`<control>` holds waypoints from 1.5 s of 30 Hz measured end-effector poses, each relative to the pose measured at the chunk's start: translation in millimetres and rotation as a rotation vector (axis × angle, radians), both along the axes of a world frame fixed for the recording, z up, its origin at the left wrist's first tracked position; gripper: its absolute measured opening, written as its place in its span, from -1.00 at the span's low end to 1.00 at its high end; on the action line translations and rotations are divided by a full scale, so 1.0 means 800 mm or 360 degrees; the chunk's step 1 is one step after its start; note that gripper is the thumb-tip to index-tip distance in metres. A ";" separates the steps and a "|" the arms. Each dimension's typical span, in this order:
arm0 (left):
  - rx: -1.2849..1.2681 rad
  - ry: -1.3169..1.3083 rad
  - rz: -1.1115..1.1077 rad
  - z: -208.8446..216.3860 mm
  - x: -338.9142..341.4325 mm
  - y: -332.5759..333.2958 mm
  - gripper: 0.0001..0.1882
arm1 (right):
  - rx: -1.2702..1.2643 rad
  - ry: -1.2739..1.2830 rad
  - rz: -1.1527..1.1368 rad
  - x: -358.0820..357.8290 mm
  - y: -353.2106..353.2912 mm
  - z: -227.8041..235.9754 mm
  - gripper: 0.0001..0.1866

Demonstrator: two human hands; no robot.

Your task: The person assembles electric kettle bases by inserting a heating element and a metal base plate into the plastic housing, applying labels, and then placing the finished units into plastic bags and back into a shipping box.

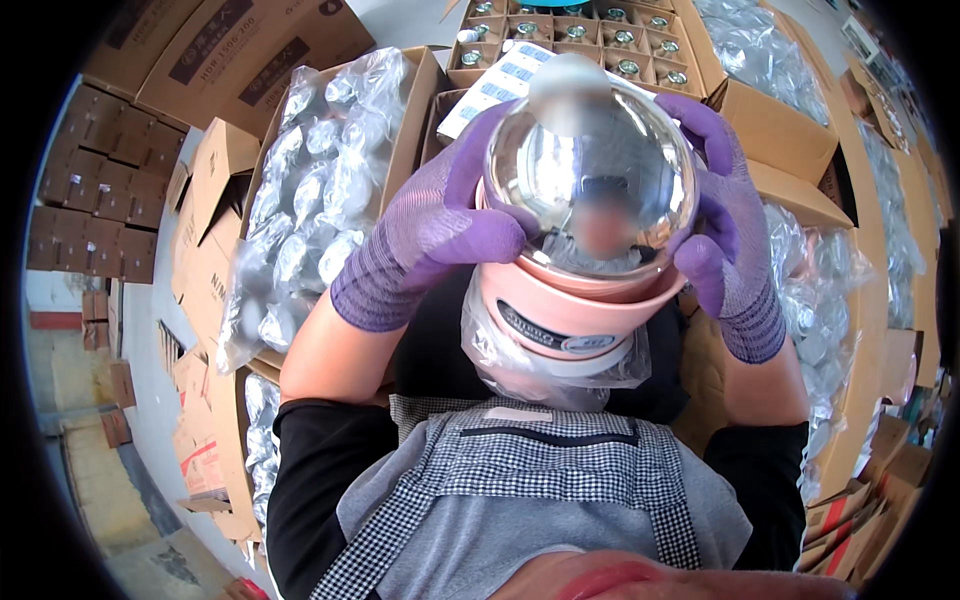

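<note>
In a purple knit glove, my left hand [425,222] is closed around the left side of a mirror-bright metal dome [545,180]. My right hand [728,235], gloved alike, grips the dome's right side with bent fingers. A pink rim shows beneath the dome, within or on top of a pink round container [570,320] with a dark oval label. Clear plastic film [500,365] bunches around the container's lower part. The dome leans over the container's mouth, so the inside is hidden. Reflections cover the metal, and its top is blurred.
At the left stands an open carton [400,170] of film-wrapped silver items. A divided carton [600,35] of shiny-topped pieces lies ahead, with a printed white sheet [495,88] before it. More wrapped items [820,290] fill a carton at the right. Brown boxes [105,180] are stacked far left.
</note>
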State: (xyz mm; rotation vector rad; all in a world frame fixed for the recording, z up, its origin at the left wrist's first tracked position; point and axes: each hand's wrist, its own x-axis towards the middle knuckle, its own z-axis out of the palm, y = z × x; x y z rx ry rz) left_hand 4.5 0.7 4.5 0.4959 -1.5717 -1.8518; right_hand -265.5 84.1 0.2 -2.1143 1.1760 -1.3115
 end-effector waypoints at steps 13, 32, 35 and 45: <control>-0.0369 -0.0246 -0.0751 0.028 -0.002 -0.065 -0.08 | 0.0505 -0.1019 0.0747 0.012 0.029 -0.024 -0.94; -0.1638 -0.0953 -0.0967 0.095 -0.032 -0.055 -0.07 | 0.0700 -0.1663 0.0303 0.072 0.012 -0.055 -0.26; -0.1605 -0.1149 -0.0870 0.108 -0.034 -0.042 -0.15 | 0.0684 -0.1657 0.0315 0.068 0.008 -0.047 -0.29; -0.1587 -0.0914 -0.1131 0.084 -0.025 -0.082 -0.37 | 0.0976 0.1249 -0.0864 -0.228 -0.131 -0.266 -0.40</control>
